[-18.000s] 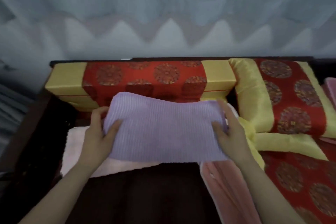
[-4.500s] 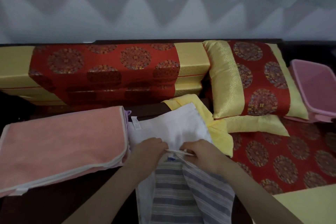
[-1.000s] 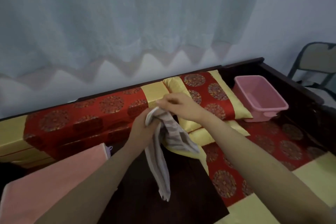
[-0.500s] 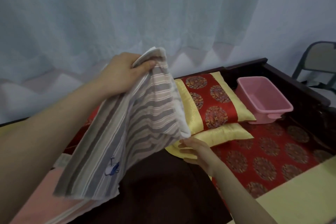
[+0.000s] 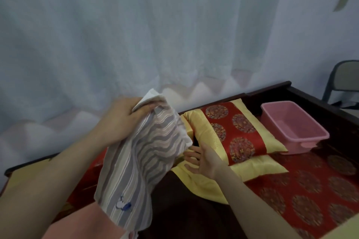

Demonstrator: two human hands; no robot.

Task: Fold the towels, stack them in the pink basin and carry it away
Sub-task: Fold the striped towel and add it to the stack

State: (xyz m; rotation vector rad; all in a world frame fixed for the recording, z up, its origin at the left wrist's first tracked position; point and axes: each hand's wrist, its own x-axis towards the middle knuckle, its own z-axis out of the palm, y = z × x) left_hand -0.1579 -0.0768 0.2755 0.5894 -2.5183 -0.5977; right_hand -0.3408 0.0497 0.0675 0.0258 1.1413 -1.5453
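While the peach towel [image 5: 81, 223] lies nearest you: it sits low at your left on the bed [image 5: 320, 200], right under the hanging cloth, so a dropped hem can drag over it and ruffle it.
striped towel [image 5: 136, 170]: it hangs in the air from one top corner, bunched and twisted, with its embroidered lower end just above the peach towel. Fold it like that and the layers will likely come out skewed.
left hand [image 5: 124, 120]: your fingers are clamped round that top corner, the only hold on the cloth. If the pinch slackens, the whole striped towel drops in a heap.
right hand [image 5: 204, 161]: it is spread palm up and holds nothing, just beside the towel's free edge. Whether the fingertips touch the cloth, I cannot tell. Miss the matching corner and you catch mid-edge, which gives a crooked fold.
yellow cloth [image 5: 204, 186]: it lies under your right hand, running up against the pillow [image 5: 239, 136]. A low grab can lift it along with the towel.
pink basin [image 5: 291, 128]: it stands at the far right of the bed beyond the pillow, well apart from both hands, with nothing visible inside. A loose fold may fall open on the reach across.
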